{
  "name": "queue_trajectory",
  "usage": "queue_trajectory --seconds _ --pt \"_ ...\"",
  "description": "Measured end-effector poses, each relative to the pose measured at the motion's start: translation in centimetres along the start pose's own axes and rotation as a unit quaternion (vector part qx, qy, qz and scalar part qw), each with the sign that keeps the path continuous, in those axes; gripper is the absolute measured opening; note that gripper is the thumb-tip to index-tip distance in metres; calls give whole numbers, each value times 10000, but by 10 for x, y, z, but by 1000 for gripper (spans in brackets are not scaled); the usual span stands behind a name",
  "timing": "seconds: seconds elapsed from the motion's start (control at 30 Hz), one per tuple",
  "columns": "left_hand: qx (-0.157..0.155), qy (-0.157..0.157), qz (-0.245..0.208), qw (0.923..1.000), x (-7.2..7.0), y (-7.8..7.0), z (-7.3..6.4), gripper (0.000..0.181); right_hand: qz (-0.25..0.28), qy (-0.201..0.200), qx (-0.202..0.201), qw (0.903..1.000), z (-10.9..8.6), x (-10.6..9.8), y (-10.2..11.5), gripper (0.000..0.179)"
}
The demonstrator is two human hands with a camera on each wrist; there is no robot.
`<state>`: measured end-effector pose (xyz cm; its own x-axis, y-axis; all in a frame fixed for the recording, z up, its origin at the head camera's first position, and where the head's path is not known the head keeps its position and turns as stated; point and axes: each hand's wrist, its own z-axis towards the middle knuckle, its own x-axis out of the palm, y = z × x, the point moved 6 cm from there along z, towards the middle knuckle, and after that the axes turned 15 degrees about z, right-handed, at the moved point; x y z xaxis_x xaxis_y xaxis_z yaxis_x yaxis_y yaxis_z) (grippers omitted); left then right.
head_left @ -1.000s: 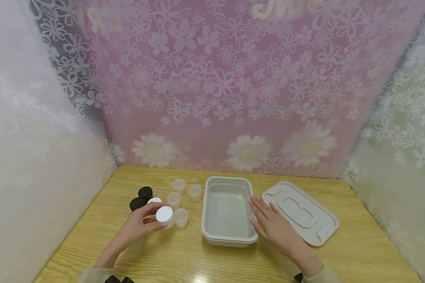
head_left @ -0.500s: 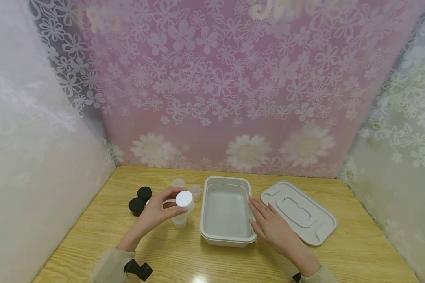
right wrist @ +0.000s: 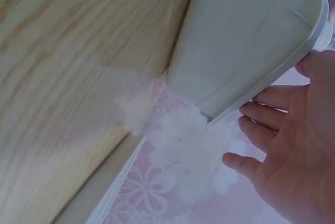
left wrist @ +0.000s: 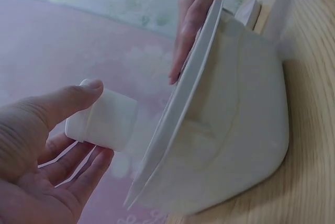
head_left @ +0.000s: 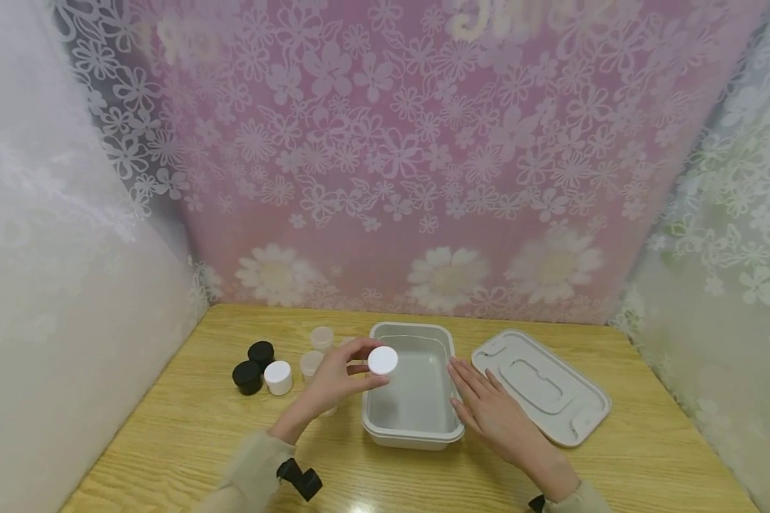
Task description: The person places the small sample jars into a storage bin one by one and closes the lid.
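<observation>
My left hand pinches a small white-lidded jar between thumb and fingers, above the left rim of a grey plastic tub. In the left wrist view the jar is tilted by the camera angle, its pale body apart from the tub's rim. My right hand has its fingers straight and rests them on the tub's right rim; in the right wrist view these fingers touch the rim's outer edge. The inside of the tub shows no other object in the head view.
Left of the tub stand two black-lidded jars, a white-lidded jar and several translucent jars, some partly hidden behind my left hand. A grey lid lies on the wooden table to the right. A flowered curtain hangs behind.
My left hand has lifted the white-lidded jar from among the other jars and carried it right, over the tub's left rim. My right hand has stayed at the tub's right rim.
</observation>
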<state>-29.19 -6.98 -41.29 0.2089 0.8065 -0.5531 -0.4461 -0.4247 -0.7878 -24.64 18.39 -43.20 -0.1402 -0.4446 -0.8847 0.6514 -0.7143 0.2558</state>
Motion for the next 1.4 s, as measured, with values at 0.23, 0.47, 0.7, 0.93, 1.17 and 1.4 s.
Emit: queue_trajectory --seconds 0.23,0.47,0.7,0.93,1.17,1.4 --pt "169 282 -65 9994 29 -8 15 52 -43 -169 -22 9998 -1 -5 -2 55" --pt "232 729 54 9971 57 -10 24 51 -76 -121 -53 9999 -2 -3 -4 55" --pt "244 1280 453 9904 78 -12 29 47 -98 -221 -140 9996 -3 -3 -3 55" --pt "265 1851 1117 9760 93 -14 31 42 -95 -203 -164 9996 -2 -2 -2 55" --pt "66 2379 1537 9590 104 -15 32 41 -30 -240 -183 9995 -3 -3 -3 55" --pt "72 2615 1817 9479 110 -14 32 35 -3 -234 -266 9994 -4 -3 -3 54"
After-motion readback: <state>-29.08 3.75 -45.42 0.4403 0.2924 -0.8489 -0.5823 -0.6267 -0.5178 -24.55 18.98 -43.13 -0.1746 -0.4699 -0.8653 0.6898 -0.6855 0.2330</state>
